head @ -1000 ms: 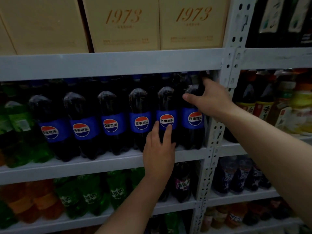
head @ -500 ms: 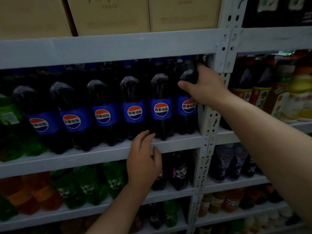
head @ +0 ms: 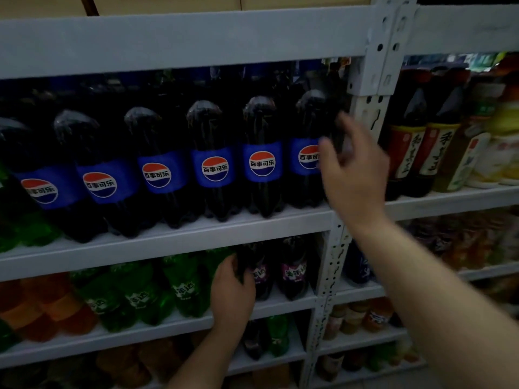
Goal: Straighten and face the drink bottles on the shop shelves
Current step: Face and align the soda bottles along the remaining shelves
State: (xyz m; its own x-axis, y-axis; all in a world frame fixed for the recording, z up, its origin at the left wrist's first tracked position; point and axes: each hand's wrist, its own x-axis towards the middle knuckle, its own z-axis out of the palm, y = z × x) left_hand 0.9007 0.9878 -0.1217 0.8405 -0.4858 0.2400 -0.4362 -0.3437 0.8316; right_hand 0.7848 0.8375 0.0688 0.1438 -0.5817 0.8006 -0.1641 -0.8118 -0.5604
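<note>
hands at two shelves of bottles
right hand [head: 354, 171], blurred, is held up with fingers loosely spread, holding nothing, just beside the end cola bottle [head: 304, 175] on the middle shelf [head: 168, 244]; left hand [head: 233, 293] reaches one shelf lower, fingers curled round a purple-label bottle [head: 259, 276].
</note>
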